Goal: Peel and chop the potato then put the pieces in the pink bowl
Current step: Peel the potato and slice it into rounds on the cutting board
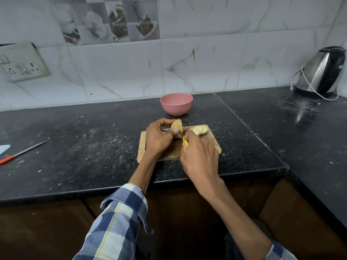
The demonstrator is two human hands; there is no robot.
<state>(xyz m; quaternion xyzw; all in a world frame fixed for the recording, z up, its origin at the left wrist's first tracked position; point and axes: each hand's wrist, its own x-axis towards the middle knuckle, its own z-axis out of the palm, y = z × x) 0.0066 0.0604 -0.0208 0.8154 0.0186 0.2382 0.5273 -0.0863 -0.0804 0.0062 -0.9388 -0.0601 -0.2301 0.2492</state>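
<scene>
A wooden cutting board (212, 140) lies on the black counter. My left hand (157, 138) grips a piece of potato (176, 126) with brown skin on it, holding it on the board. My right hand (200, 156) holds a yellow-handled knife (185, 141), whose blade is down in the potato. Several pale cut slices (200, 130) lie on the board to the right of the blade. The pink bowl (176, 104) stands just behind the board; I cannot see its bottom.
A second knife with a red handle (22, 152) lies on the counter at far left, beside a pale blue object (4, 148). A steel electric kettle (321, 72) with its cord stands at the back right. A wall socket (20, 63) is at left.
</scene>
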